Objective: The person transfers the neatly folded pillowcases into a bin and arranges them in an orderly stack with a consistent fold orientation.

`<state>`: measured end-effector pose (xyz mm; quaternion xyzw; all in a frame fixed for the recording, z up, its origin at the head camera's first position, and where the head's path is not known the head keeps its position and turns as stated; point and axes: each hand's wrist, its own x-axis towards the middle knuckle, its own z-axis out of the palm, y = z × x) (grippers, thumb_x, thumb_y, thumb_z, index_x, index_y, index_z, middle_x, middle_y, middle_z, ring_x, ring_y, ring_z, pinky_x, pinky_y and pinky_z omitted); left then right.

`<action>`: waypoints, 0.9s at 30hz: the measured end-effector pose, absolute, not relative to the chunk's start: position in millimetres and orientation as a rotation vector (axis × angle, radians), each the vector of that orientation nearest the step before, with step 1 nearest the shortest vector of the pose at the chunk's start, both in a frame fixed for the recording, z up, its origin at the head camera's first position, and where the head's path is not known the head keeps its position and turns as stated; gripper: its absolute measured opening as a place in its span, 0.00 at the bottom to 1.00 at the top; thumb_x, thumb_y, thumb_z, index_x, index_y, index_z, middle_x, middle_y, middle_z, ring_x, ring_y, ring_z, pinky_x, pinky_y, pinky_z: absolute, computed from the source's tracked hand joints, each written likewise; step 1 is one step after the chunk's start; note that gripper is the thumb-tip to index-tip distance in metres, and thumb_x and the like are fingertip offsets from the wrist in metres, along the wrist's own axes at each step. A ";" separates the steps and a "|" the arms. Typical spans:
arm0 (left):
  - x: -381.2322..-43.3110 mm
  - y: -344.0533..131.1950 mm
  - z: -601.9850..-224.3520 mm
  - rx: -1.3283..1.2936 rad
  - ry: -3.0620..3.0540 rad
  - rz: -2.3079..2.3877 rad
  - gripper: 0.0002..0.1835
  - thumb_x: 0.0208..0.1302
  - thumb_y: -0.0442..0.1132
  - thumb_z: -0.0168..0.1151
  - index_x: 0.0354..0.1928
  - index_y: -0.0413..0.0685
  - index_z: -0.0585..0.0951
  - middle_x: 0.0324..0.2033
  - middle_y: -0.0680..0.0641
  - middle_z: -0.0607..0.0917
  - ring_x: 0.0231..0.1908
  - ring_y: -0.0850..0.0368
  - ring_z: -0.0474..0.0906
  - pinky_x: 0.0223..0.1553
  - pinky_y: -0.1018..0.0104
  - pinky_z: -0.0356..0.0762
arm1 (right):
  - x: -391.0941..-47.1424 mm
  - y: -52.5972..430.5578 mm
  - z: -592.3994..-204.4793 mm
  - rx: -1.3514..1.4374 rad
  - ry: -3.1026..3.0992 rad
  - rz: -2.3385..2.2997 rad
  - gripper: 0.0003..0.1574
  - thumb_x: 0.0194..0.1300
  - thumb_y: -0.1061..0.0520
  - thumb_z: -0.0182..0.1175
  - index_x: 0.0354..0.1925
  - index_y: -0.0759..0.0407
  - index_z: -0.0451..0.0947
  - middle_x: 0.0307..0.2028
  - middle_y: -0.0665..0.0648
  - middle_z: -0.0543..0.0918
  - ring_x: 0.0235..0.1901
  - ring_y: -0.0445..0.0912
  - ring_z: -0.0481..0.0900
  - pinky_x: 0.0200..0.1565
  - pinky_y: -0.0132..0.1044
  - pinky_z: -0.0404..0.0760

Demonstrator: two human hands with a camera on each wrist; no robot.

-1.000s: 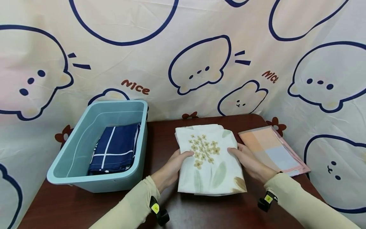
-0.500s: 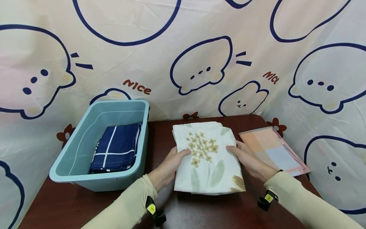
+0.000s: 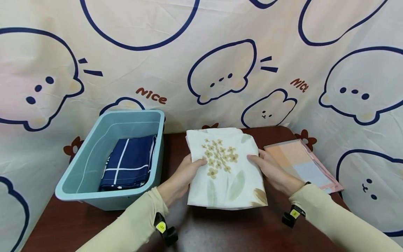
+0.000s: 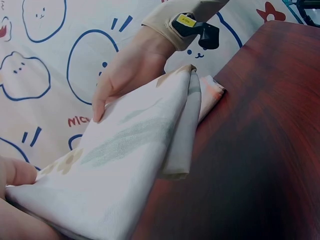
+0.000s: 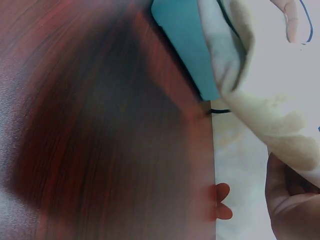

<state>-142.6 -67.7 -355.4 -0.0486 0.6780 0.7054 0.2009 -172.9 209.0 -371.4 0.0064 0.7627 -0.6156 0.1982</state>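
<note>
A folded white cloth with tan flowers and pale green leaves is held above the table between both hands. At its left edge my left hand grips it, thumb on top and the other fingers hidden underneath. On the opposite edge my right hand pinches it the same way. The left wrist view shows the folded layers of the cloth raised off the wood, with the right hand at the far side. In the right wrist view the right hand is partly cut off below the cloth.
To the left stands a light blue plastic bin containing a folded navy cloth with white lines. A folded checked cloth in orange, blue and pink lies at the right on the dark red-brown table. A patterned curtain hangs behind.
Both hands have lifted the white cloth a little and carried it slightly left and away from the body. The bin and the other cloths stay where they were.
</note>
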 end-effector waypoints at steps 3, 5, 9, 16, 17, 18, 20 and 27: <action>-141.8 -69.5 -353.3 -0.131 1.904 1.987 0.25 0.76 0.39 0.50 0.73 0.50 0.65 0.55 0.41 0.85 0.47 0.57 0.86 0.48 0.63 0.80 | -173.4 206.2 -368.3 0.020 2.128 -1.727 0.36 0.79 0.46 0.49 0.73 0.65 0.57 0.47 0.50 0.82 0.43 0.37 0.84 0.46 0.31 0.82; -141.6 -70.3 -352.8 -0.130 1.911 1.995 0.26 0.76 0.38 0.50 0.73 0.50 0.65 0.55 0.41 0.84 0.47 0.57 0.86 0.48 0.63 0.80 | -173.7 204.8 -367.1 0.021 2.124 -1.729 0.36 0.79 0.47 0.49 0.74 0.64 0.55 0.48 0.50 0.82 0.43 0.36 0.84 0.46 0.30 0.82; -141.6 -71.3 -352.4 -0.125 1.940 2.002 0.28 0.75 0.36 0.50 0.74 0.52 0.62 0.57 0.41 0.83 0.48 0.56 0.85 0.50 0.62 0.80 | -173.1 201.8 -366.3 0.016 2.127 -1.735 0.36 0.79 0.47 0.48 0.75 0.63 0.54 0.49 0.51 0.82 0.43 0.37 0.84 0.46 0.30 0.82; -142.7 -74.6 -352.9 -0.109 1.984 1.982 0.31 0.75 0.34 0.49 0.77 0.57 0.58 0.59 0.42 0.81 0.49 0.56 0.84 0.53 0.60 0.78 | -172.2 199.2 -367.6 -0.060 2.095 -1.783 0.39 0.81 0.50 0.46 0.80 0.55 0.45 0.64 0.61 0.73 0.50 0.35 0.81 0.50 0.29 0.80; -143.0 -75.3 -352.7 -0.099 1.990 1.977 0.31 0.75 0.34 0.49 0.77 0.57 0.57 0.59 0.42 0.81 0.49 0.56 0.84 0.52 0.60 0.78 | -172.1 198.7 -367.5 -0.065 2.091 -1.792 0.40 0.81 0.50 0.45 0.81 0.54 0.43 0.67 0.62 0.71 0.51 0.35 0.81 0.51 0.29 0.80; -143.3 -76.1 -352.4 -0.088 1.997 1.971 0.31 0.75 0.34 0.49 0.77 0.57 0.57 0.59 0.42 0.81 0.49 0.56 0.84 0.52 0.60 0.78 | -172.0 198.2 -367.3 -0.065 2.090 -1.796 0.40 0.81 0.50 0.45 0.81 0.54 0.42 0.68 0.63 0.70 0.52 0.35 0.80 0.52 0.28 0.79; -144.1 -77.4 -351.2 -0.062 2.012 1.961 0.32 0.75 0.33 0.48 0.77 0.57 0.57 0.59 0.42 0.80 0.49 0.56 0.84 0.51 0.61 0.78 | -172.5 197.4 -367.3 -0.058 2.093 -1.798 0.41 0.81 0.50 0.45 0.81 0.54 0.41 0.69 0.63 0.69 0.52 0.34 0.79 0.53 0.28 0.78; -145.6 -81.5 -345.7 -0.030 2.047 1.925 0.32 0.74 0.33 0.49 0.76 0.58 0.57 0.60 0.42 0.80 0.50 0.54 0.83 0.51 0.61 0.79 | -174.0 194.8 -365.1 -0.051 2.103 -1.797 0.40 0.81 0.49 0.46 0.81 0.55 0.42 0.66 0.61 0.72 0.52 0.35 0.80 0.52 0.29 0.78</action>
